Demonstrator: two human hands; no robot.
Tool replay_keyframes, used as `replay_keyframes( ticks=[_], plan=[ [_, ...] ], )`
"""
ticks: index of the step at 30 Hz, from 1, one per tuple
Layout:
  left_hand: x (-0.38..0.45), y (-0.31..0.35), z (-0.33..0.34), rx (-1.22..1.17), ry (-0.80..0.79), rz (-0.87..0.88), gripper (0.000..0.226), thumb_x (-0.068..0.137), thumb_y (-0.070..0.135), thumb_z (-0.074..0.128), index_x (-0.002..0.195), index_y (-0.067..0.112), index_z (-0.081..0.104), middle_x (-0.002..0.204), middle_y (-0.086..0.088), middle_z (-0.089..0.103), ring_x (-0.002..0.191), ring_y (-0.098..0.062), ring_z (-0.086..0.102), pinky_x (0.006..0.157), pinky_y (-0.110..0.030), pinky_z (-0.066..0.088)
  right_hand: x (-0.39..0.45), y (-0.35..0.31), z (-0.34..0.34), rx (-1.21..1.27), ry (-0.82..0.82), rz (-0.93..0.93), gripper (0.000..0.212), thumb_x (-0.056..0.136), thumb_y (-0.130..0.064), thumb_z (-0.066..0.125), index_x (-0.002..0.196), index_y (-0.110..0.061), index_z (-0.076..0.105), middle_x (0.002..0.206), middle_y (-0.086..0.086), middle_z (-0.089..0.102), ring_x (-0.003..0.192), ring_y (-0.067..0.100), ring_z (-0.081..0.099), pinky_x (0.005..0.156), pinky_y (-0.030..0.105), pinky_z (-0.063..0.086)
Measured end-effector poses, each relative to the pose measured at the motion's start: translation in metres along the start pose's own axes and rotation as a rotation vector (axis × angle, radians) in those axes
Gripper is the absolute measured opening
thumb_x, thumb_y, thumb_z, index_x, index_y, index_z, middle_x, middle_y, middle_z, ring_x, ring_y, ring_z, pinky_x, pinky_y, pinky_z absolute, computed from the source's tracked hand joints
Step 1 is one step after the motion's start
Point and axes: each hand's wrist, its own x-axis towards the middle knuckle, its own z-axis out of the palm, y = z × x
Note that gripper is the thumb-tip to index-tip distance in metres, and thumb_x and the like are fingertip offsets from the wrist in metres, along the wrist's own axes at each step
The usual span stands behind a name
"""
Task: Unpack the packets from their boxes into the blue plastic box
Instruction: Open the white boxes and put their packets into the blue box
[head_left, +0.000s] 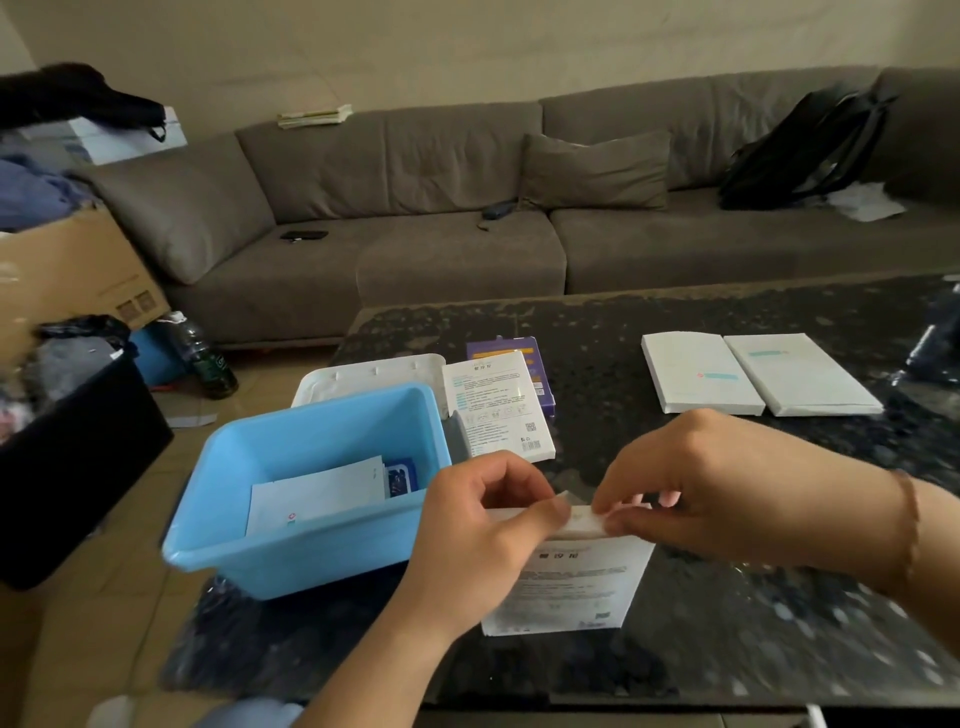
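Observation:
A white packet box (571, 587) stands upright in front of me on the dark speckled table (727, 623). My left hand (478, 535) pinches its top flap from the left, and my right hand (717, 488) pinches the same flap from the right. The blue plastic box (311, 545) sits at the table's left edge, just left of my left hand; a white packet (317, 493) and a blue-printed packet (400, 475) lie inside it. Another white box (496, 410) lies behind, with a purple box (524, 353) under it.
A white lid (374, 374) lies behind the blue plastic box. Two flat white boxes (753, 371) rest side by side at the table's far right. A grey sofa (467, 208) runs behind the table. A black bin (67, 467), bottles and a cardboard carton stand on the floor at left.

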Motion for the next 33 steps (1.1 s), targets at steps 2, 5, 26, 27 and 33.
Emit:
replay_keyframes(
  ticks=[2,5,26,27,33],
  plan=[
    [0.000,0.002,0.001,-0.039,0.018,-0.065,0.009,0.080,0.025,0.078,0.077,0.025,0.069,0.074,0.007,0.071,0.077,-0.010,0.067,0.068,-0.016,0.046,0.002,-0.002,-0.002,-0.179,-0.028,-0.078,0.017,0.087,-0.040,0.058,0.091,-0.032,0.073,0.082,-0.016,0.071,0.067,0.004,0.062,0.055,0.022,0.050],
    [0.000,0.008,0.002,-0.147,0.022,-0.199,0.017,0.083,0.012,0.075,0.094,0.024,0.068,0.078,0.002,0.075,0.083,-0.013,0.070,0.076,-0.022,0.045,0.005,-0.005,-0.002,-0.370,-0.066,-0.146,0.022,0.085,-0.041,0.052,0.082,-0.031,0.071,0.074,-0.012,0.069,0.059,0.014,0.062,0.048,0.024,0.048],
    [-0.017,-0.020,-0.012,-0.081,0.001,0.292,0.021,0.084,0.031,0.064,0.104,0.026,0.066,0.093,0.006,0.068,0.091,-0.020,0.064,0.076,-0.023,0.051,-0.005,-0.007,0.013,-0.391,0.140,-0.358,0.033,0.078,-0.007,0.062,0.109,-0.011,0.054,0.058,-0.003,0.049,0.042,0.020,0.043,0.034,0.035,0.038],
    [-0.016,-0.020,-0.013,-0.061,-0.009,0.299,0.021,0.084,0.029,0.065,0.105,0.026,0.066,0.093,0.008,0.068,0.091,-0.020,0.064,0.075,-0.022,0.051,-0.006,-0.008,0.012,-0.379,0.138,-0.361,0.035,0.078,-0.007,0.062,0.110,-0.012,0.050,0.059,-0.004,0.047,0.042,0.020,0.042,0.034,0.035,0.038],
    [-0.011,-0.018,-0.024,0.052,-0.077,0.316,0.023,0.086,0.032,0.069,0.109,0.029,0.063,0.093,0.015,0.069,0.094,-0.013,0.066,0.075,-0.014,0.051,-0.011,-0.007,0.013,-0.371,0.103,-0.369,0.025,0.087,-0.008,0.052,0.110,-0.014,0.046,0.066,-0.002,0.046,0.050,0.020,0.041,0.040,0.035,0.041]
  ],
)
